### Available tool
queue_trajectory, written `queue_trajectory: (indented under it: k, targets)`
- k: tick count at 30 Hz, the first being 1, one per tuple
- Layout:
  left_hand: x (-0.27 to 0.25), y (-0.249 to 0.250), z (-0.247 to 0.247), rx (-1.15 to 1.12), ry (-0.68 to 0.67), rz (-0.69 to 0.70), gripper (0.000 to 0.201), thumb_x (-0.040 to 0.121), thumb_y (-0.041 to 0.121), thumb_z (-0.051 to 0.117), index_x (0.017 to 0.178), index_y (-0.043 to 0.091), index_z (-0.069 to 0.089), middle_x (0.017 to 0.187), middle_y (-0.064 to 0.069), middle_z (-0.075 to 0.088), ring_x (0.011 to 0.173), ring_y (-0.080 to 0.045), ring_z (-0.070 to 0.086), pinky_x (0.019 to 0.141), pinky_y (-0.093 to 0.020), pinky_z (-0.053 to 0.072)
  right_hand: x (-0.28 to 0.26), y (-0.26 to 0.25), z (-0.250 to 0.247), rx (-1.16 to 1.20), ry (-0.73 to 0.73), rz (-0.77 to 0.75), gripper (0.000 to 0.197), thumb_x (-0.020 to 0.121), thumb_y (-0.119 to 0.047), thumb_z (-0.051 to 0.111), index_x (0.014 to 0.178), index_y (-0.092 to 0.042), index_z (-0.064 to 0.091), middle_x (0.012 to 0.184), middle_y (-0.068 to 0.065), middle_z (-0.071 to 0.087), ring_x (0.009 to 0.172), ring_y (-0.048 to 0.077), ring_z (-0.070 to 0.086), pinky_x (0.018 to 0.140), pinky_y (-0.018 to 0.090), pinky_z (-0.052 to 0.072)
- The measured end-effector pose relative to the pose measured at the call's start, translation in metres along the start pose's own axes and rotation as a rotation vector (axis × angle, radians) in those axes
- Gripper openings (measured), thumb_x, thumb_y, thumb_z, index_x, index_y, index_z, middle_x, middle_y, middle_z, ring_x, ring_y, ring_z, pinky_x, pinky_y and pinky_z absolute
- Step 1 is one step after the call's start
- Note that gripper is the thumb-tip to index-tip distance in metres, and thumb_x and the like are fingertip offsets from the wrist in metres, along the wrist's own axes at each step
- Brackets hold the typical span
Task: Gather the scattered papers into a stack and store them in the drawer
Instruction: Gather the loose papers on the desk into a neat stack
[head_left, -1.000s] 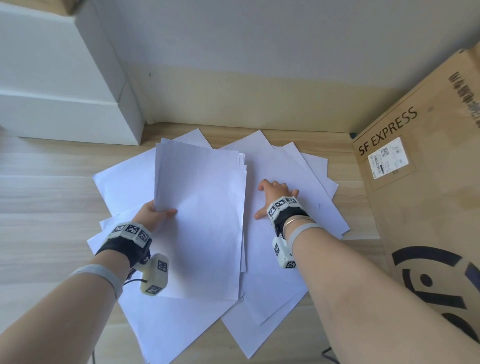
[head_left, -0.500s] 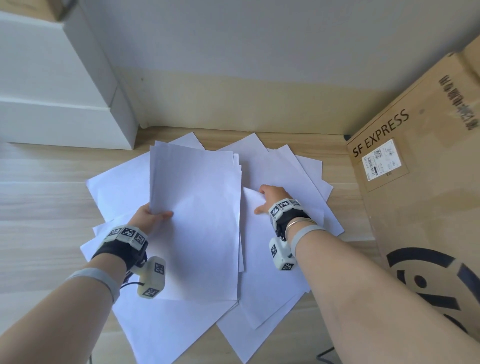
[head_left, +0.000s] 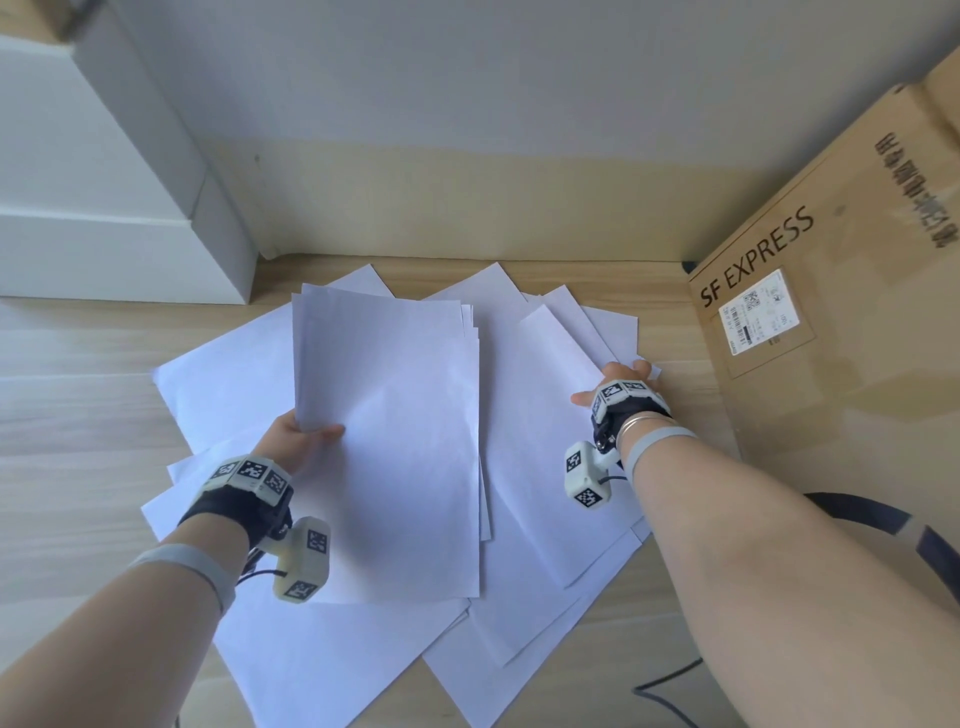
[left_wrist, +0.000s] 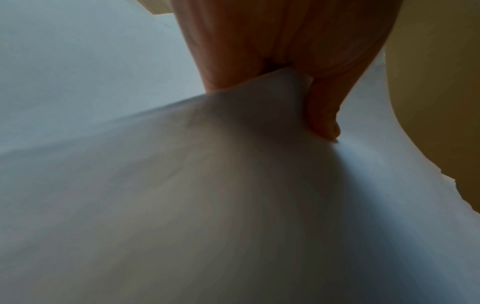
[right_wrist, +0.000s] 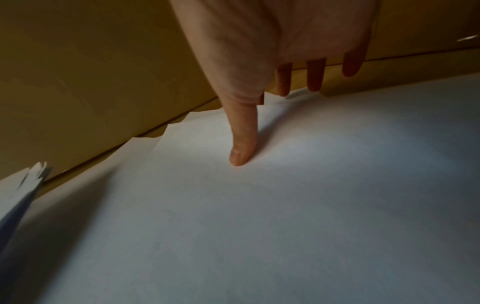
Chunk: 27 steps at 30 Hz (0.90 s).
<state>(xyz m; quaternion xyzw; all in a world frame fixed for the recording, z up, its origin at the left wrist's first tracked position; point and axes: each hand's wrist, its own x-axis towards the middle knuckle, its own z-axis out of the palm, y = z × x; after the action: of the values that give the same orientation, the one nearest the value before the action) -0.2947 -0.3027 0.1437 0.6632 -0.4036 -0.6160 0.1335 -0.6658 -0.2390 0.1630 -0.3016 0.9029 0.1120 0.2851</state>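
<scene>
Several white paper sheets lie fanned out on the wooden floor (head_left: 78, 415). My left hand (head_left: 301, 439) pinches the left edge of a small stack of sheets (head_left: 389, 441), thumb on top and fingers beneath; the left wrist view shows the thumb (left_wrist: 322, 115) pressing the stack (left_wrist: 233, 185). My right hand (head_left: 621, 382) lies with straight fingers at the right edge of the loose sheets (head_left: 545, 426) beside the carton. In the right wrist view its thumb (right_wrist: 241, 148) touches the top sheet (right_wrist: 285, 205). A white drawer unit (head_left: 104, 208) stands at the far left.
A large brown SF EXPRESS carton (head_left: 831, 338) stands close on the right, hemming in the papers. The wall and beige skirting (head_left: 467, 208) run behind them. A black cable (head_left: 670, 686) lies on the floor near my right forearm.
My right hand has slid from the middle of the papers to their right edge near the carton. The left hand keeps its pinch on the stack, barely moved.
</scene>
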Motion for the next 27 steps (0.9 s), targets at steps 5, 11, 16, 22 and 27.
queue_trajectory:
  k: [5,11,16,22,27]
  targets:
    - [-0.001,0.001,0.001,-0.005,0.006,-0.009,0.014,0.085,0.004,0.062,0.074,0.011,0.055,0.07,-0.013,0.056,0.063,-0.024,0.054,0.073,-0.039,0.047,0.003,0.002,-0.002,0.031,-0.034,0.012,0.062,0.077,-0.043,0.073,0.123,-0.009,0.05,0.143,0.016,0.021,0.135,0.035,0.026,0.098,0.042,0.04]
    - [-0.002,0.001,0.003,0.0,0.015,-0.004,0.011,0.085,0.005,0.062,0.077,0.008,0.056,0.071,-0.014,0.056,0.063,-0.024,0.054,0.07,-0.037,0.048,-0.001,-0.001,-0.006,0.104,-0.067,0.008,0.068,0.073,-0.039,0.077,0.125,-0.009,0.046,0.143,0.015,0.033,0.132,0.037,0.036,0.105,0.047,0.038]
    - [-0.002,0.003,0.005,0.006,0.022,-0.006,0.013,0.085,0.005,0.062,0.075,0.011,0.056,0.071,-0.014,0.057,0.067,-0.026,0.055,0.078,-0.043,0.048,-0.011,0.002,0.002,0.197,-0.012,-0.126,0.051,0.077,-0.022,0.075,0.114,-0.018,0.04,0.098,0.006,0.055,0.097,0.028,0.055,0.08,0.033,0.045]
    - [-0.008,0.003,0.006,0.02,0.051,0.009,0.008,0.084,0.004,0.063,0.08,0.009,0.058,0.072,-0.012,0.058,0.073,-0.029,0.056,0.082,-0.043,0.047,-0.027,0.007,0.007,0.255,0.045,-0.151,0.057,0.086,-0.017,0.062,0.138,-0.016,0.038,0.127,0.013,0.058,0.118,0.033,0.054,0.094,0.037,0.045]
    - [-0.019,0.0,-0.002,0.031,0.081,0.027,0.012,0.086,0.002,0.06,0.096,0.002,0.056,0.071,-0.011,0.057,0.063,-0.023,0.054,0.075,-0.038,0.045,-0.034,0.019,0.005,0.352,0.114,-0.195,0.028,0.091,-0.009,0.052,0.117,-0.003,0.057,0.121,0.016,0.063,0.112,0.033,0.057,0.09,0.033,0.045]
